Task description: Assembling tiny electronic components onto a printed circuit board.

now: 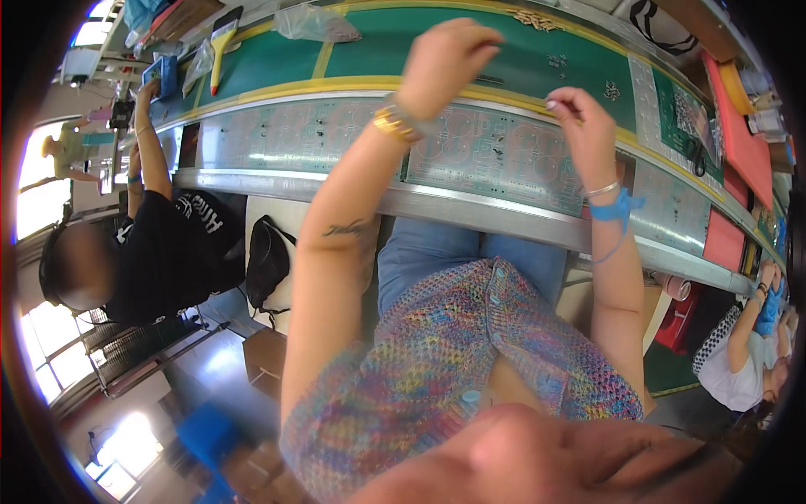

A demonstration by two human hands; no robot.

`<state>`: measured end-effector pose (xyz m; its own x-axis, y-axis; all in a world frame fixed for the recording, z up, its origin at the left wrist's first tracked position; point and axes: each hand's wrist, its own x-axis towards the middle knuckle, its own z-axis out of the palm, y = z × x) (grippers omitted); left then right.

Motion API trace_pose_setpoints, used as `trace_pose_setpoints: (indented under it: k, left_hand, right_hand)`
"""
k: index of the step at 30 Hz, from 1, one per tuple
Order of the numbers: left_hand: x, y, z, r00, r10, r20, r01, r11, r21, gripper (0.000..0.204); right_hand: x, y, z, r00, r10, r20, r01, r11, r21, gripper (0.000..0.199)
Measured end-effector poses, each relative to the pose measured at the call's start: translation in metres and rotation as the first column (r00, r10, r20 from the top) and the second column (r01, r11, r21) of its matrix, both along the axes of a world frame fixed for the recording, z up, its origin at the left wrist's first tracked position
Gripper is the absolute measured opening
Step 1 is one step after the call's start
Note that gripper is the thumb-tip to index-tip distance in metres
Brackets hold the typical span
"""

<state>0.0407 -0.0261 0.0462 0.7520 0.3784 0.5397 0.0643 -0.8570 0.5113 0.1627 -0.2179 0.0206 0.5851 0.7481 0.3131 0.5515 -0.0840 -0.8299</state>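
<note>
Head view: the printed circuit board [457, 172] bears a few small components; much looks unfilled, so work seems partway. Hands apart: the left hand [440, 69], curled, is beyond the board; the right hand [589, 130], fingers bent, above its right end. Grips: cannot tell. Loose tan parts [537, 20] lie beyond the board.

- Head view: from the wearer's head, facing down over the knitted top [445, 344] toward the bench [386, 59].
- Top close; left hand [447, 67] and right hand [585, 130] farther off.
</note>
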Motion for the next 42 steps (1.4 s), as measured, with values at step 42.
trace_pose_setpoints:
  k: [42]
  left_hand:
    - [-0.237, 0.046, -0.04, 0.871, 0.406, -0.276, -0.478, 0.831, -0.285, 0.009]
  right_hand:
    - [-0.123, 0.09, -0.026, 0.836, 0.429, 0.342, -0.424, 0.901, -0.094, 0.007]
